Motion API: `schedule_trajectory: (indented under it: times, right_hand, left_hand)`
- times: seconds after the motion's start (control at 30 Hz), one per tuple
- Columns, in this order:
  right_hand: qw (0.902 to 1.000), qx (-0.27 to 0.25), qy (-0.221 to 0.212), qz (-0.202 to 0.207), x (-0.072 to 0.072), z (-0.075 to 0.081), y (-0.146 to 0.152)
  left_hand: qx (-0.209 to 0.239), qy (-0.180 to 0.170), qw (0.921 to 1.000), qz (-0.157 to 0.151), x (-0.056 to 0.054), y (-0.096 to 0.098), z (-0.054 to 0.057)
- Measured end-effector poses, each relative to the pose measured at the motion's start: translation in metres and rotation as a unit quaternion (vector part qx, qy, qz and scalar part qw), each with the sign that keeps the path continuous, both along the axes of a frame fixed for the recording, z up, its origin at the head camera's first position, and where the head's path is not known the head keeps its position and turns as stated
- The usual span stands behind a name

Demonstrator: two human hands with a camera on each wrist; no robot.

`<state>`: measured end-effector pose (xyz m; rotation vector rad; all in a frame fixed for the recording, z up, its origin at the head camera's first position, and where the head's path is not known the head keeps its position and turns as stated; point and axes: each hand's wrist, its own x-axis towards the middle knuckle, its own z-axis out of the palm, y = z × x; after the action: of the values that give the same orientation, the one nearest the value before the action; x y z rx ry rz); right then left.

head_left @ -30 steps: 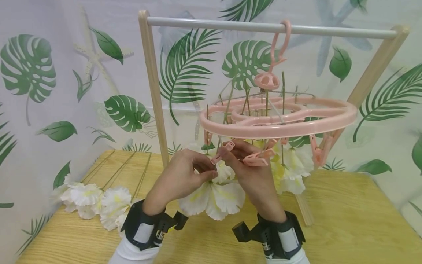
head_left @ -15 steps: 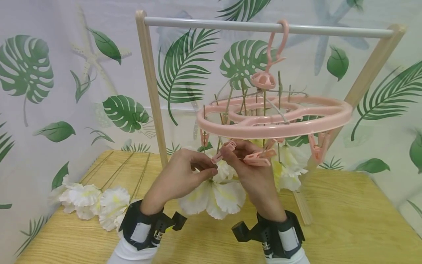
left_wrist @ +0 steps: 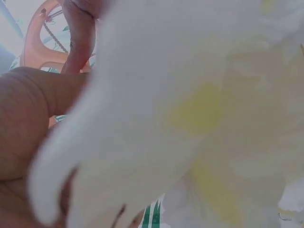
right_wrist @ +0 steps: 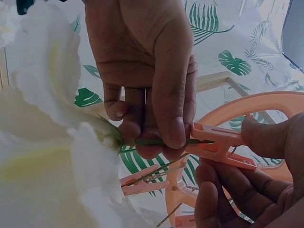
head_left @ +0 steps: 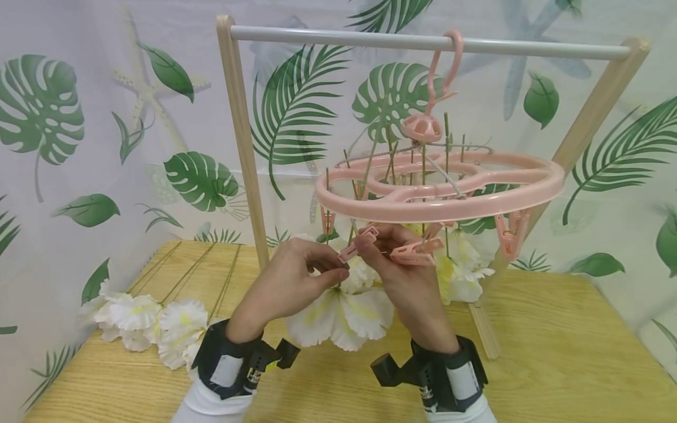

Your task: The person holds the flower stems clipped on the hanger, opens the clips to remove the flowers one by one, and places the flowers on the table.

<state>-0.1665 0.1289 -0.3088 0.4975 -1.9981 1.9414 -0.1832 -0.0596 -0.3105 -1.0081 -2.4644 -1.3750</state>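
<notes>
Mid-frame in the head view, the left grip [head_left: 291,286] pinches a white flower [head_left: 365,314] by its stem [right_wrist: 199,141]; the right grip [head_left: 406,282] pinches a pink clip [head_left: 355,247] at the stem's tip. A pink hanger [head_left: 449,209] hangs right of centre; more flowers [head_left: 134,312] lie lower left on the worktop [head_left: 555,341].

Bright, even head view, dim wrist views (nearest petals [left_wrist: 133,109] out of focus)

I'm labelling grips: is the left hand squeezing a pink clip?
No, the left hand pinches a flower stem, while the right hand holds a pink clip.
</notes>
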Motion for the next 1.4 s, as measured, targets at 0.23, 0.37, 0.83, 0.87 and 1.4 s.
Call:
schedule_trajectory:
  times: [0.23,0.37,0.83,0.87,1.4]
  right_hand:
    - [0.9997,-0.002,0.024,0.005,-0.0006,-0.0002,0.0000]
    - [0.9996,-0.003,0.026,0.006,-0.0008,0.0004,-0.0001]
    - [0.9996,-0.002,0.028,0.007,-0.0010,0.0014,0.0024]
    - [0.9996,-0.004,0.028,0.008,-0.0010,0.0013,0.0026]
    - [0.9990,-0.022,0.016,0.036,-0.0005,0.0023,0.0047]
  left_hand:
    - [0.000,-0.002,1.0000,-0.001,0.0005,-0.0003,0.0002]
    - [-0.002,-0.001,1.0000,-0.004,0.0002,-0.0010,-0.0001]
    - [-0.029,-0.016,0.9993,-0.014,0.0001,-0.0034,0.0010]
    - [-0.033,-0.018,0.9992,-0.014,0.0003,-0.0037,0.0010]
    - [-0.076,-0.017,0.9969,-0.005,-0.0020,-0.0077,0.0015]
